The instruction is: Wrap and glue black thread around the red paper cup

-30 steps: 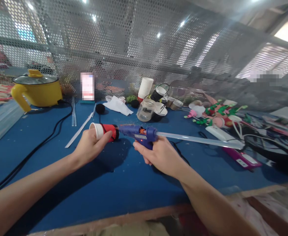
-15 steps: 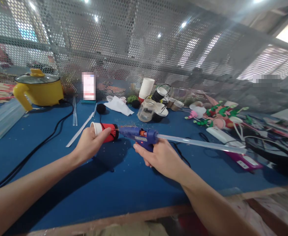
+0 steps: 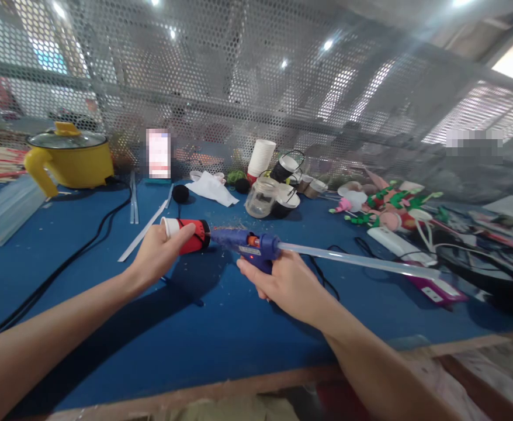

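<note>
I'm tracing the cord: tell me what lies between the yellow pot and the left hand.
Head view: between the yellow pot and the left hand lie a black cord and clear glue sticks on blue table.

Two hands, left (image 3: 158, 257) and right (image 3: 285, 280); one red cup (image 3: 186, 235) in left fingers, one glue gun (image 3: 250, 247) in right fingers, one yellow pot (image 3: 70, 156) far beyond left fingers.

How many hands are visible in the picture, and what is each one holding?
2. The left hand grips a red-wrapped paper cup lying sideways above the blue table. The right hand grips a blue glue gun, its nozzle at the cup's base. No other person's hands show.
</note>
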